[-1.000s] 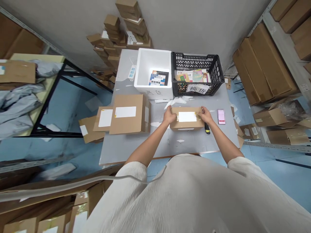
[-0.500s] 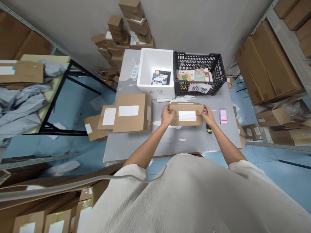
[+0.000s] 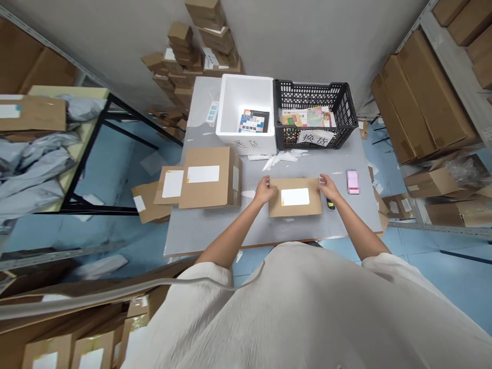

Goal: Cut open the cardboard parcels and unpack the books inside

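A cardboard box (image 3: 277, 206) with a white label lies label side up on the grey table (image 3: 215, 233), in front of me. My left hand (image 3: 264, 191) grips its left end, the thumb over the top edge. At the opposite end my right hand (image 3: 329, 187) holds the box's right edge between thumb and fingers. Partly under my right wrist is a black and yellow tool (image 3: 331, 204), which looks like a box cutter. A phone (image 3: 352, 182) with a pink screen lies farther right.
Larger labelled boxes (image 3: 205, 192) stand on the left. Behind are a white foam bin (image 3: 246, 143) and a black plastic crate (image 3: 315, 138), both holding books. Paper scraps (image 3: 282, 158) lie before them. Stacked cartons (image 3: 219, 43) line the wall; shelves with boxes flank the table.
The box has tipped from its raised, tilted position down toward me, so its labelled face now points up. Both hands have stayed at its ends.
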Demonstrator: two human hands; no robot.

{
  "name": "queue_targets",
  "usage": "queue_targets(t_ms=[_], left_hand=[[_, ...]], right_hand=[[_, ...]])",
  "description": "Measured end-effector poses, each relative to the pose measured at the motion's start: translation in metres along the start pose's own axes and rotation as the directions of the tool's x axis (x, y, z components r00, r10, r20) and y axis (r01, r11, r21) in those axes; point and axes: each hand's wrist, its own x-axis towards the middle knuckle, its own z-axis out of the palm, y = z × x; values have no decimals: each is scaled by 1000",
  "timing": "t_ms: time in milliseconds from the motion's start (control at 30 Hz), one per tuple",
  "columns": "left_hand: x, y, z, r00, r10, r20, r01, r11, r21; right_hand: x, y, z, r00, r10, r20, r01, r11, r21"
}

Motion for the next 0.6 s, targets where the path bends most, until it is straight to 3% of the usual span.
queue_targets(t_ms=[167,467,533,600], left_hand=[[-7,-13,5,998,-6,70,10,999,-46],[-4,-9,17,995,-74,72,81,992,-96],[-4,-9,19,997,-51,57,57,992,-111],[-3,-8,20,999,42,12,-41,991,-127]], right_hand=[[-5,7,10,997,57,54,-57,998,-2],[-12,7,15,996,78,32,-79,997,18],[-15,6,14,997,72,10,-72,997,27],[-16,4,11,999,49,-23,-48,998,34]])
